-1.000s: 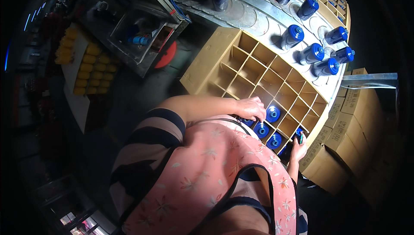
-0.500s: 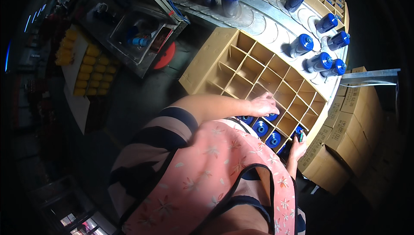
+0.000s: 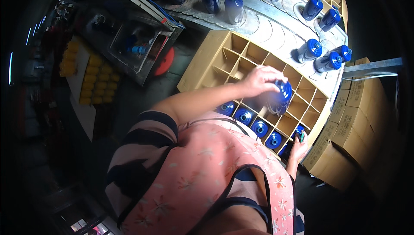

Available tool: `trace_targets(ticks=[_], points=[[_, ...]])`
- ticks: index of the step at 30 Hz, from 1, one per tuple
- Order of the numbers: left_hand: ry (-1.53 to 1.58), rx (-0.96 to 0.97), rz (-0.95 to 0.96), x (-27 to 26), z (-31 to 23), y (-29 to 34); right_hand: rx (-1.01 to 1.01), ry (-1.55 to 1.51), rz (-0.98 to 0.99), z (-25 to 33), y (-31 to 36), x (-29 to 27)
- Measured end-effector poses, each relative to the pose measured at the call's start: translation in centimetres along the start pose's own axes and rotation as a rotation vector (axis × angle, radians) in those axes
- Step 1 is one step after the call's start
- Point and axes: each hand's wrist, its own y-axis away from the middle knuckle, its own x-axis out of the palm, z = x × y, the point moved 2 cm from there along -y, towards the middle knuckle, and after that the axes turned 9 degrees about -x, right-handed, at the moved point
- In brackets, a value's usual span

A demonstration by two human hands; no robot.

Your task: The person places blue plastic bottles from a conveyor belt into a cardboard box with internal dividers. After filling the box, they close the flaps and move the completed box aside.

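My left hand (image 3: 261, 81) reaches over the divided cardboard box (image 3: 200, 60), its fingers closed on the top of a blue glass bottle (image 3: 283, 93). That bottle is tilted and slightly blurred, above the compartments. Along the box's near side, several blue bottles (image 3: 259, 128) stand in their own compartments, necks up. At the near right corner, my right hand (image 3: 297, 149) is closed around a small thin green item (image 3: 302, 136). A blue bottle top (image 3: 299, 129) shows just beyond its fingertips; whether they touch is unclear.
Beyond the box curves a metal conveyor (image 3: 258, 26) carrying several upright blue bottles (image 3: 311, 47). Closed cartons (image 3: 358, 114) are stacked at the right, below a metal bar (image 3: 373, 68). A red round stool (image 3: 164, 61) and yellow cylinders (image 3: 97, 80) are at the left.
My left hand has risen from a second-row compartment, bringing the bottle up and slightly away from me. My right hand stays at the box corner. Conveyor bottles have shifted.
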Motion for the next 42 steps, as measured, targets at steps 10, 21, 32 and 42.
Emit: trace_targets(ticks=[10, 21, 32, 42], points=[[0.227, -0.168, -0.35, -11.1, 6.2, -15.7, -0.021, 0.003, -0.069, 1.2, -2.9, 0.1], [-0.231, -0.285, -0.231, -3.1, 16.4, -28.0, 0.085, 0.021, -0.106, 0.8, -6.7, 1.2], [-0.464, -0.302, -0.089, 4.2, 13.2, -29.7, 0.046, -0.005, -0.132, -0.4, -7.6, 1.0], [-0.208, -0.114, -0.106, 1.7, 12.5, -23.8, -0.04, -0.632, -0.174, 3.3, -11.5, -5.2]])
